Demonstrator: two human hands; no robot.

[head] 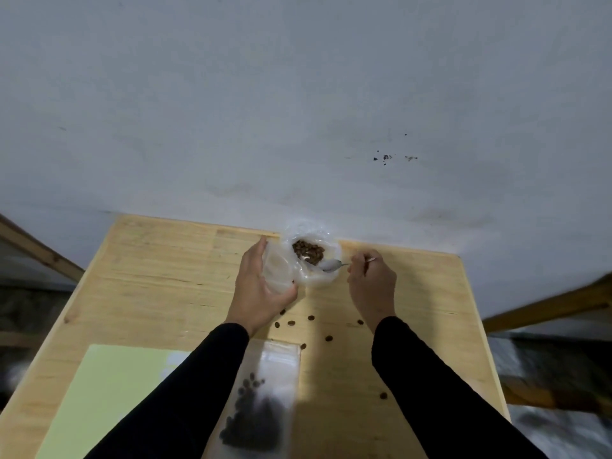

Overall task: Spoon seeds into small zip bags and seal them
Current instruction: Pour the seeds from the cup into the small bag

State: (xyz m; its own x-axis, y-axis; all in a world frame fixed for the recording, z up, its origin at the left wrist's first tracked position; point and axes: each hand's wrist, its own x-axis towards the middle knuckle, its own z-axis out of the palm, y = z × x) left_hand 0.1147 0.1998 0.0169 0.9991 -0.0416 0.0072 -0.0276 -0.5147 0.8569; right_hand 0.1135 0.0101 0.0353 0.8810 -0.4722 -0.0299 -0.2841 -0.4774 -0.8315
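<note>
A clear plastic bag (318, 276) of brown seeds (308, 251) stands open at the far edge of the wooden table (159, 276). My left hand (258, 286) grips a small clear zip bag (276, 268) beside it, fingers curled round the bag. My right hand (371, 279) pinches the handle of a metal spoon (332, 266), whose bowl lies at the seed bag's mouth. Near me a small zip bag (261, 402) holding dark seeds lies flat on the table.
Several loose seeds (291, 323) lie scattered on the table between my wrists. A pale green sheet (109, 392) covers the near left part. A grey wall (298, 111) rises right behind the table. Wooden rails flank both sides.
</note>
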